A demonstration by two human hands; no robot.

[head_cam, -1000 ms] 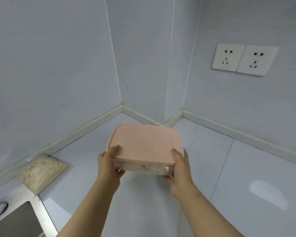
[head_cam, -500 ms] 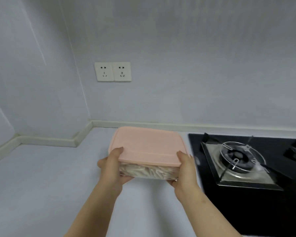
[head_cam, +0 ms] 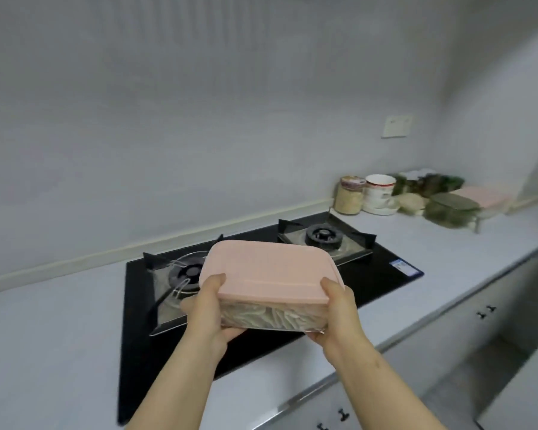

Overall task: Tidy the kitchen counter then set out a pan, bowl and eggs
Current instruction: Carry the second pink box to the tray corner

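Note:
I carry a clear food container with a pink lid [head_cam: 267,268] in both hands, above the black gas hob [head_cam: 389,271]. My left hand [head_cam: 207,311] grips its left end, thumb on the lid and fingers underneath. My right hand [head_cam: 339,315] grips the right end the same way. Pale strips of food show through the clear wall. No pan, bowl or eggs can be made out with certainty.
The hob has two burners [head_cam: 322,235] on the grey counter [head_cam: 44,352]. At the far right stand a jar [head_cam: 350,197], a white cup on a saucer [head_cam: 379,193], a green-lidded container [head_cam: 452,209], another pink-lidded box [head_cam: 485,195] and bagged greens. Cabinet doors [head_cam: 485,315] run below the counter edge.
I have turned right with the container still in both hands: the view swung from the wall corner past the sockets to the hob and the far counter end.

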